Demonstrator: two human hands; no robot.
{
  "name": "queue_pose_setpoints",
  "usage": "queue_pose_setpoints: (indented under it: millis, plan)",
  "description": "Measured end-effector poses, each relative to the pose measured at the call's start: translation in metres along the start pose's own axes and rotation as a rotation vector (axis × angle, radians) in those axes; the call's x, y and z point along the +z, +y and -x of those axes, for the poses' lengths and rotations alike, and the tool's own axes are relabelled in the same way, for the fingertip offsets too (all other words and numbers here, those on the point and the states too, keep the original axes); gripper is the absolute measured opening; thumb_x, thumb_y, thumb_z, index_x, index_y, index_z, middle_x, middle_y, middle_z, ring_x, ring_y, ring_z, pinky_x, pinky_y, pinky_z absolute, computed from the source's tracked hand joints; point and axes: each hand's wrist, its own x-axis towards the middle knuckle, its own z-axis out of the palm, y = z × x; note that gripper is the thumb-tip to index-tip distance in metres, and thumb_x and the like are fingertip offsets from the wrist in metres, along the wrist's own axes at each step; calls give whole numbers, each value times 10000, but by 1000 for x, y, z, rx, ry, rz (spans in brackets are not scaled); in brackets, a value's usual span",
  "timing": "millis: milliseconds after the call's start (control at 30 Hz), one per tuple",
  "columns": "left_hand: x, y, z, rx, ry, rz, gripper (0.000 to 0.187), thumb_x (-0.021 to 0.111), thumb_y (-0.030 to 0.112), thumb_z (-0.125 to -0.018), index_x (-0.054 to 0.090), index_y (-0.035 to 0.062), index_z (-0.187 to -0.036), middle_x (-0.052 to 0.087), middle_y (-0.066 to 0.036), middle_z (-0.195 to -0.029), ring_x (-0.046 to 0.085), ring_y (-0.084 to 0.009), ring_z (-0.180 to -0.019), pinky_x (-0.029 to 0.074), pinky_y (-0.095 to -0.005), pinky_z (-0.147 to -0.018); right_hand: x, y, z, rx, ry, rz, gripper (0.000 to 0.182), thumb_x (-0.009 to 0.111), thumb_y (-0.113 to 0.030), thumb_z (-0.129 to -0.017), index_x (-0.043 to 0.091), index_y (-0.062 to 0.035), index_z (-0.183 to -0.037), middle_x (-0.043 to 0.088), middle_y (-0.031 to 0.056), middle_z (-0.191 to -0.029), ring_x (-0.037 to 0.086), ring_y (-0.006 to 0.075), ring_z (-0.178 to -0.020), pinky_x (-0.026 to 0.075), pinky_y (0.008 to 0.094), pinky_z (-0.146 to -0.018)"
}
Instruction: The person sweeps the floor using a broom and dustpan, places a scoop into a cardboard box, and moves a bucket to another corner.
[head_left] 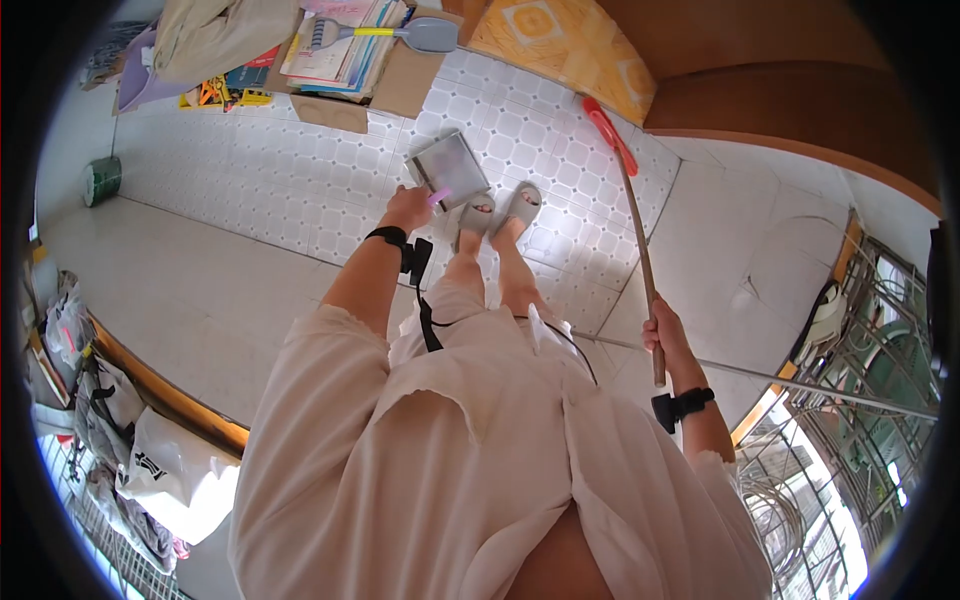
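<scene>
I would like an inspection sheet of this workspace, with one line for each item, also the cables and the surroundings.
Surface: patterned tiles; spills, nothing seen.
Job's things: dustpan near the slippers; stick with red head. Floor contact unclear.
Clutter: cardboard box with papers, grey tool on top.
Hands: left hand at the dustpan's pink handle; right hand around the stick's lower end in the picture.
Cables: black cable hangs by the left wrist; its end is hidden.
Surroundings: bags at left, including a white bag; long metal rod at right.

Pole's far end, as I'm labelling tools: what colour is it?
Red; the far end of the pole shows best in the head view.
</scene>
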Motion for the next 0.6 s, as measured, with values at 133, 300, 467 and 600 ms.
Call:
queue_pose_setpoints:
  millis: [133, 300, 467, 600]
  plan:
    - [-2, 4, -11, 76, 14, -56, 283, 519, 184, -912, 671, 127, -1144, 699, -120, -1154, 619, -330, -1158, 398, -459, -1087, 27, 31, -10, 127, 40, -35, 486, 433, -369, -1044, 341, -276, -1513, 425, -31, -664, 373, 47, -448, 382, 229, -399]
    - [-12, 13, -16, 77, 12, -92, 295, 495, 135, -889, 669, 71, -1118, 704, -153, -1130, 646, -321, -1126, 358, -447, -1102, 63, 64, 46, 174, -146, 70, 517, 435, -364, -1052, 290, -275, -1541, 412, -23, -648, 368, 57, -444, 371, 238, -395]
    - [-24, 24, -22, 95, -51, -119, 309, 507, 107, -861, 665, 53, -1121, 696, -165, -1148, 643, -310, -1139, 356, -446, -1097, 65, 34, 67, 212, -368, 11, 518, 433, -368, -1060, 304, -261, -1549, 417, -36, -660, 362, 49, -450, 360, 233, -394]
    - [-25, 26, -27, 144, -28, -101, 299, 533, 146, -870, 667, 59, -1123, 690, -172, -1157, 644, -323, -1122, 389, -449, -1070, 62, 22, 100, 184, -394, 8, 498, 434, -378, -1064, 353, -243, -1537, 438, -45, -674, 359, 41, -462, 360, 227, -402]
